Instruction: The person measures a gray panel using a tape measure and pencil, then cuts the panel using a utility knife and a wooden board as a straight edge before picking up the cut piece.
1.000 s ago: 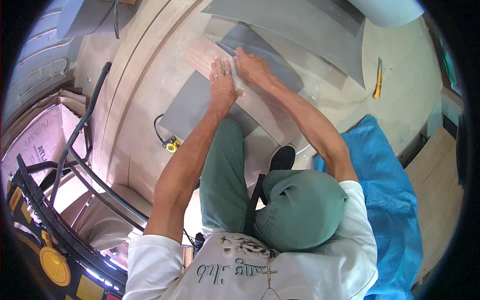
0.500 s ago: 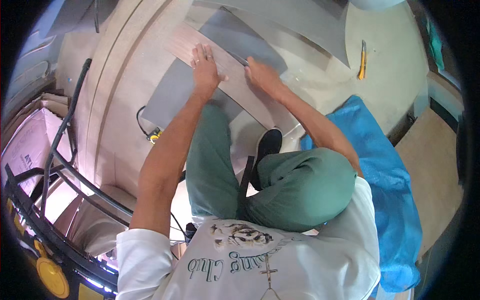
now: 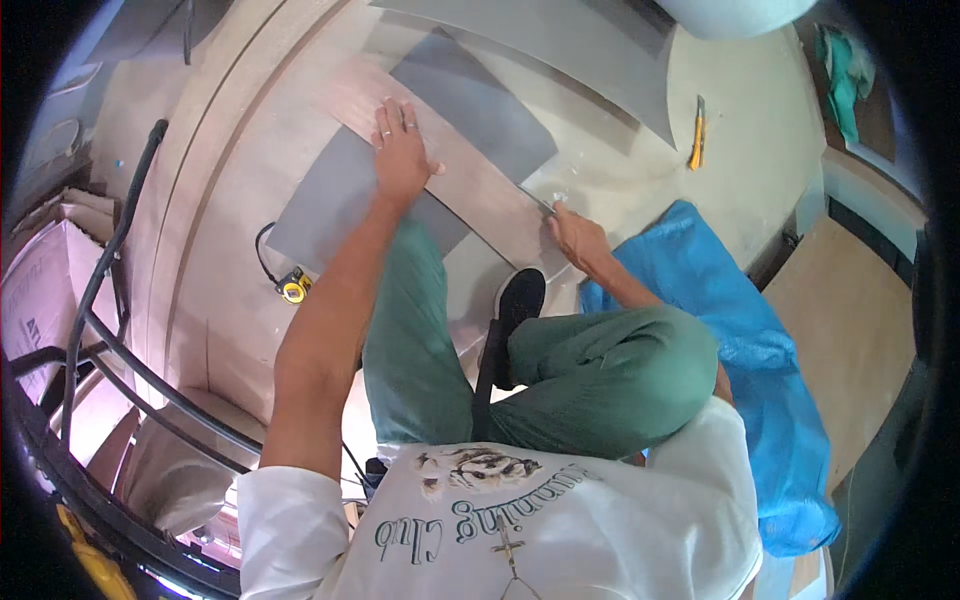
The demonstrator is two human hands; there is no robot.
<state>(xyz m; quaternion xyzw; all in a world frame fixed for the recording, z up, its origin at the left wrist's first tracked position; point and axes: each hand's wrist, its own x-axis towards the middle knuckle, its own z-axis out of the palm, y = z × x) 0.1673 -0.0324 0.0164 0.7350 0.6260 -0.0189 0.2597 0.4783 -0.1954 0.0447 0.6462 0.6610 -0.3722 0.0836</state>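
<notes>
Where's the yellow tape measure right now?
In the head view, the yellow tape measure lies on the pale floor on the left side, beside the left forearm and just below the nearer grey sheet.

Bright light washes the pale floor (image 3: pixel 745 150); pinkish glare tints the cardboard box (image 3: pixel 48 285). Shadow lies beneath the curved grey sheet (image 3: pixel 570 45); fisheye distortion bends edges near black corners.
</notes>
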